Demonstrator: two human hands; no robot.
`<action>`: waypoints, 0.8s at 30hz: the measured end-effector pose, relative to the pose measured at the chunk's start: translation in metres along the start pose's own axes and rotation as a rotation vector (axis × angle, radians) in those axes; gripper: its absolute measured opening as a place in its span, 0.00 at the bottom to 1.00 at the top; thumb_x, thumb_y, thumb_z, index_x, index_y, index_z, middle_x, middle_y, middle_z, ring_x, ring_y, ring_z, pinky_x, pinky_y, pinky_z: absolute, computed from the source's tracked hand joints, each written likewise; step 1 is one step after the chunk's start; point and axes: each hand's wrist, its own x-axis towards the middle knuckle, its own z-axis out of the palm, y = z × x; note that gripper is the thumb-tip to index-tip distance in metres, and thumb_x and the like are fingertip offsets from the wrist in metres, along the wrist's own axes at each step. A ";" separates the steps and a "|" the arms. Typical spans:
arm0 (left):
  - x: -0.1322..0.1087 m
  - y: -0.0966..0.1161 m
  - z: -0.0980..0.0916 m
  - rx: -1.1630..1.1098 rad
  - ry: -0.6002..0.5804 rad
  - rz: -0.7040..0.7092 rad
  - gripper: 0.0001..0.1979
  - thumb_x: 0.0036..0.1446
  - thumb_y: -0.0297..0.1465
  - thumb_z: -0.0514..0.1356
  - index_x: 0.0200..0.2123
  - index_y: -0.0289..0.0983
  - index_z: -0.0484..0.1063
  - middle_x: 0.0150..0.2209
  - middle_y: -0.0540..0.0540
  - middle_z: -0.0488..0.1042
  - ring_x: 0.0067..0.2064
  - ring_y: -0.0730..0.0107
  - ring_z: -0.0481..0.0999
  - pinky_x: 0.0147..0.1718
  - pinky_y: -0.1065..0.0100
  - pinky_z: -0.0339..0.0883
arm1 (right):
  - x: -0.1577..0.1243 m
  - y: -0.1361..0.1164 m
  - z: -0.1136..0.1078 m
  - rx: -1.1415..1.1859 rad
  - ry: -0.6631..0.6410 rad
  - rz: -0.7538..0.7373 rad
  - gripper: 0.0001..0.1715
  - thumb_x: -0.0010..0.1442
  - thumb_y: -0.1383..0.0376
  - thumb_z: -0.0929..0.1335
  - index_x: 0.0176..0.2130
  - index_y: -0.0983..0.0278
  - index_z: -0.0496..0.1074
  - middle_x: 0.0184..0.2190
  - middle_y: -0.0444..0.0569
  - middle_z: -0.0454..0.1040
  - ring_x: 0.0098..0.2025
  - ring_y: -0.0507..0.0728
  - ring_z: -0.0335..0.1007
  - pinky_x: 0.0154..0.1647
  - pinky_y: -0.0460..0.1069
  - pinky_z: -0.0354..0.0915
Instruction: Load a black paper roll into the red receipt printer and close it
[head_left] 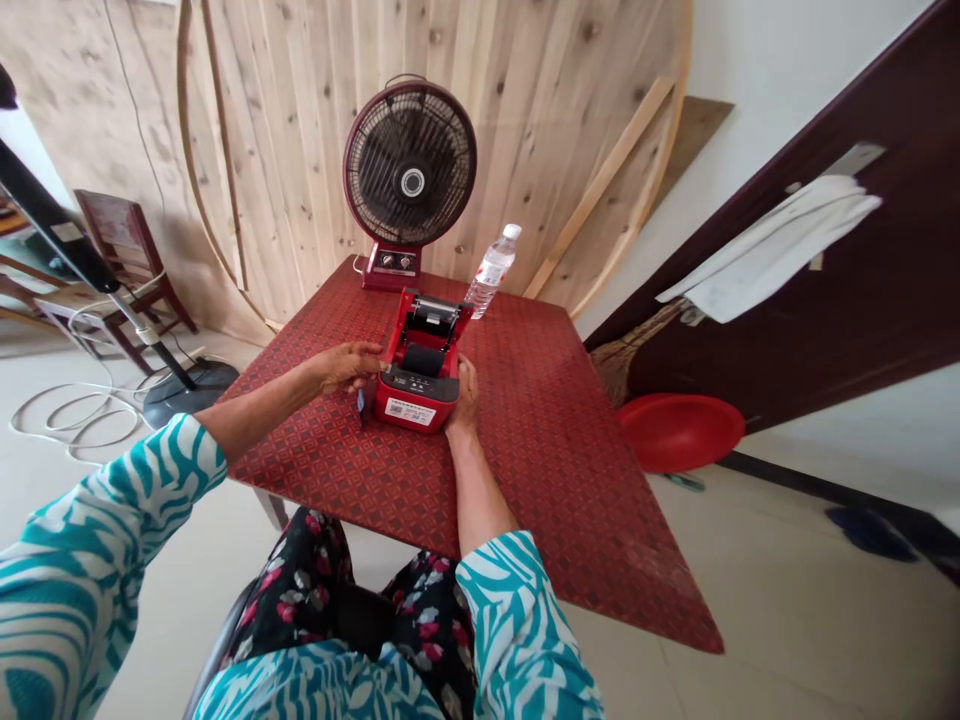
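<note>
A red and black label printer (415, 410) stands on the table with its lid tilted up and back. In its uncovered bay sits a dark roll (424, 359). My right hand (465, 398) is wrapped against the printer's right side, its fingers partly hidden behind the casing. Along the left side, my left hand (346, 367) reaches in with fingers stretched out, the fingertips at the upper left edge of the casing. A small dark piece (365, 402) hangs beside the printer just below that hand; its kind is unclear.
The table (540, 480) has a red patterned top. Behind the printer stand a fan (411, 180) and a clear water bottle (493, 270). A red basin (682, 432) is on the right, below a white cloth (772, 245). Left are a chair (124, 260) and a loose cable (71, 412).
</note>
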 end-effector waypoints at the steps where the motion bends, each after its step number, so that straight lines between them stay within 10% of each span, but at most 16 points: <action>1: -0.001 0.000 0.000 0.016 0.005 0.013 0.26 0.51 0.27 0.68 0.52 0.33 0.64 0.18 0.56 0.68 0.11 0.81 0.56 0.11 0.77 0.47 | 0.000 0.000 0.000 -0.002 0.000 0.002 0.26 0.61 0.48 0.60 0.47 0.61 0.73 0.49 0.49 0.76 0.54 0.56 0.69 0.63 0.57 0.59; 10: 0.017 0.029 -0.002 0.554 0.200 0.488 0.05 0.55 0.27 0.62 0.35 0.36 0.79 0.21 0.53 0.70 0.23 0.77 0.66 0.25 0.75 0.60 | -0.002 -0.007 0.000 -0.046 -0.028 -0.027 0.26 0.62 0.50 0.59 0.48 0.62 0.72 0.53 0.53 0.74 0.56 0.56 0.67 0.62 0.56 0.60; 14: 0.044 0.040 0.007 0.818 0.022 0.706 0.04 0.51 0.27 0.65 0.31 0.39 0.81 0.34 0.49 0.80 0.37 0.70 0.76 0.41 0.71 0.67 | -0.001 -0.007 0.000 -0.053 -0.042 -0.034 0.25 0.62 0.51 0.59 0.48 0.64 0.72 0.53 0.54 0.74 0.56 0.56 0.67 0.62 0.55 0.60; 19: 0.066 0.048 0.020 1.070 -0.295 0.611 0.13 0.53 0.25 0.60 0.40 0.37 0.81 0.39 0.47 0.82 0.39 0.68 0.79 0.40 0.71 0.69 | 0.003 -0.002 0.000 0.004 -0.034 0.002 0.25 0.61 0.50 0.60 0.49 0.61 0.72 0.51 0.51 0.76 0.56 0.56 0.69 0.62 0.56 0.60; 24: 0.078 0.053 0.030 1.491 -0.283 0.544 0.18 0.43 0.18 0.60 0.38 0.35 0.81 0.34 0.44 0.82 0.38 0.60 0.79 0.40 0.67 0.67 | 0.003 0.003 0.000 0.042 -0.038 0.022 0.24 0.61 0.51 0.61 0.49 0.60 0.72 0.51 0.49 0.76 0.55 0.57 0.70 0.61 0.56 0.61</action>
